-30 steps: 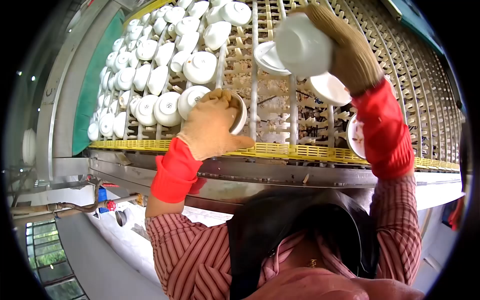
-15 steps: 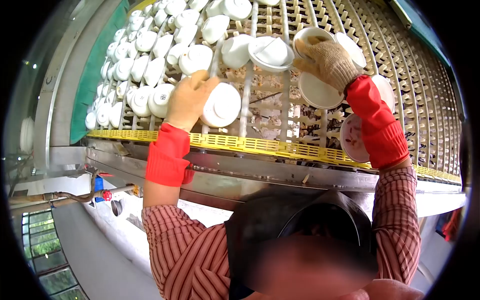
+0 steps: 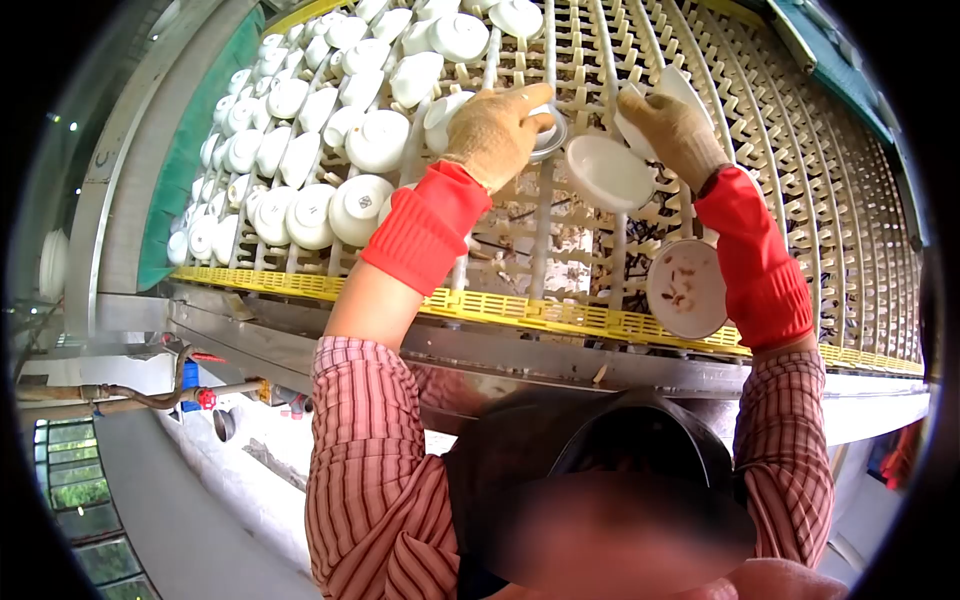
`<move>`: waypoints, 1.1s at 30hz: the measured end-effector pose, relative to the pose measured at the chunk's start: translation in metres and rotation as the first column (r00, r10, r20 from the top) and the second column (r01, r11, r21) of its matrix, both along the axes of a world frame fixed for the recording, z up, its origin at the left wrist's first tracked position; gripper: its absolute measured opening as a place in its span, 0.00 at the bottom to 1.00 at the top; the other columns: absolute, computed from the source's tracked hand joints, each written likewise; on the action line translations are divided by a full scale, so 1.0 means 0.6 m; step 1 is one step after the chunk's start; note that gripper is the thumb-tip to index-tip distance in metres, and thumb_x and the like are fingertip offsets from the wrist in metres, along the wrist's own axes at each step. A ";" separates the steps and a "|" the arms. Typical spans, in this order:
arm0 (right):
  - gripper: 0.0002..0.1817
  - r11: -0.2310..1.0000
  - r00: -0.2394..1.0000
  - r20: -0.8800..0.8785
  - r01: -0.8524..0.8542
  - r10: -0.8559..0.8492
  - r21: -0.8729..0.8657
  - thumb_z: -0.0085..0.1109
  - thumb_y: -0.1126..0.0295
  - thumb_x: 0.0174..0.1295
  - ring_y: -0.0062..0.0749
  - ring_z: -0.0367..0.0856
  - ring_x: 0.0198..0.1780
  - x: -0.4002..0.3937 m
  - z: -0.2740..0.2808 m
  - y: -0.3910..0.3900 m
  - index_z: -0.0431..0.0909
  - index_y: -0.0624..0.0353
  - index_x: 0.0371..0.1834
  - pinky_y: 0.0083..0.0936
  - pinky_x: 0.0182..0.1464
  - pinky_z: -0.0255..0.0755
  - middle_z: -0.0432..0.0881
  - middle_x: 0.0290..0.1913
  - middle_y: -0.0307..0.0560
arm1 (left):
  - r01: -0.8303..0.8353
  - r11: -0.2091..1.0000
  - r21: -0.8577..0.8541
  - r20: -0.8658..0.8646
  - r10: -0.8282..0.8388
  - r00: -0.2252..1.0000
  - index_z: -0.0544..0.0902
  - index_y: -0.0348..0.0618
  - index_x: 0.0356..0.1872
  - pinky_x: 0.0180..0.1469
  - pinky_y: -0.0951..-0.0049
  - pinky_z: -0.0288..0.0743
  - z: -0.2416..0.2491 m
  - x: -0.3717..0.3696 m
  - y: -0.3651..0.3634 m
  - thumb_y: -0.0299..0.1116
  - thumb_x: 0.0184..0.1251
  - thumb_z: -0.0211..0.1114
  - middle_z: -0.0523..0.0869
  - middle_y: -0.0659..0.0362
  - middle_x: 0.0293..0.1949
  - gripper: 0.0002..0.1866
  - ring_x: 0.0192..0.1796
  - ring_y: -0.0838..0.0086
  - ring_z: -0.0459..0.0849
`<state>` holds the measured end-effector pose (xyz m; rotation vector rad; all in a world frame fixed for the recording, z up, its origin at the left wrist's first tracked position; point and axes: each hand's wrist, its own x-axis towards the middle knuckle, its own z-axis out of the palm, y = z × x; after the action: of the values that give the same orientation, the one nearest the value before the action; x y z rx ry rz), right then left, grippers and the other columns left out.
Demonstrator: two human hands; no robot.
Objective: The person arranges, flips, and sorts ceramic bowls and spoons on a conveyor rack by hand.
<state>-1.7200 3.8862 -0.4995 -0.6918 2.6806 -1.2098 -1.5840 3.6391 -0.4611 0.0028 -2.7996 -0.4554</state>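
My left hand, in a tan glove, has its fingers closed over the rim of a clear-edged bowl near the middle of the pegged conveyor. My right hand, gloved too, grips a tilted white bowl by its edge. Just below and between the hands, an empty white bowl leans on the pegs. Nearer the yellow edge lies a white bowl with reddish scraps in it. A white bowl is partly hidden behind my left hand.
Many white bowls stand tilted or upside down on the conveyor's left part. A yellow slatted strip and a metal ledge run along its near side. A green curtain hangs at the left.
My left hand has left the bowl near the yellow strip and moved up and right to the clear-edged bowl. My right hand has shifted slightly. The bowls have moved left.
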 end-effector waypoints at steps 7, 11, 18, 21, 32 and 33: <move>0.23 0.705 0.897 0.208 -0.147 0.391 -0.693 0.59 0.51 0.85 0.41 0.93 0.46 -0.010 0.078 -0.055 0.85 0.60 0.62 0.42 0.47 0.88 0.92 0.48 0.52 | -0.001 0.937 0.351 0.011 -0.004 1.000 0.88 0.47 0.73 0.75 0.69 0.82 0.038 0.020 -0.023 0.35 0.89 0.57 0.91 0.49 0.69 0.21 0.69 0.65 0.90; 0.20 0.982 0.781 -0.596 -0.171 0.186 0.082 0.57 0.51 0.87 0.39 0.92 0.42 -0.056 0.067 -0.087 0.84 0.57 0.62 0.41 0.43 0.86 0.93 0.45 0.48 | 0.278 0.900 0.335 0.053 -0.312 0.949 0.86 0.42 0.74 0.72 0.61 0.87 0.102 0.102 -0.032 0.26 0.81 0.63 0.92 0.50 0.68 0.23 0.68 0.62 0.92; 0.39 0.923 0.871 -0.481 0.103 0.096 0.371 0.64 0.33 0.77 0.43 0.98 0.44 -0.061 0.022 -0.008 0.88 0.59 0.70 0.41 0.51 0.91 0.95 0.49 0.65 | 0.001 0.835 0.551 0.343 -0.227 0.911 0.89 0.35 0.66 0.61 0.68 0.85 0.017 0.180 0.008 0.42 0.87 0.66 0.96 0.49 0.55 0.21 0.55 0.66 0.93; 0.38 0.855 0.887 -0.408 0.029 0.217 0.518 0.64 0.34 0.77 0.45 0.97 0.44 -0.109 -0.045 0.017 0.90 0.61 0.67 0.44 0.52 0.90 0.95 0.48 0.62 | -0.046 0.986 0.158 0.189 0.016 0.982 0.90 0.35 0.61 0.59 0.63 0.83 0.044 0.169 0.044 0.50 0.79 0.74 0.94 0.43 0.44 0.26 0.45 0.61 0.92; 0.48 0.693 0.879 0.309 -0.034 0.364 -0.720 0.63 0.33 0.79 0.49 0.94 0.61 -0.060 0.009 0.004 0.73 0.69 0.80 0.46 0.66 0.90 0.89 0.65 0.62 | 0.148 0.801 -0.579 0.001 -0.181 0.983 0.93 0.40 0.46 0.69 0.49 0.78 0.011 0.087 0.030 0.40 0.61 0.81 0.94 0.52 0.47 0.17 0.55 0.50 0.90; 0.47 0.679 0.865 0.300 -0.064 0.403 -0.731 0.62 0.33 0.80 0.49 0.94 0.61 -0.059 0.000 0.002 0.73 0.70 0.79 0.45 0.65 0.90 0.90 0.63 0.62 | 0.113 0.815 -0.568 0.036 -0.112 0.993 0.93 0.41 0.45 0.68 0.49 0.80 0.000 0.082 0.012 0.39 0.62 0.81 0.94 0.52 0.47 0.16 0.55 0.50 0.90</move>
<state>-1.7553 3.8875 -0.4993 -0.6985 1.6390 -2.0301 -1.5347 3.6463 -0.4614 -0.2952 -2.8295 0.3784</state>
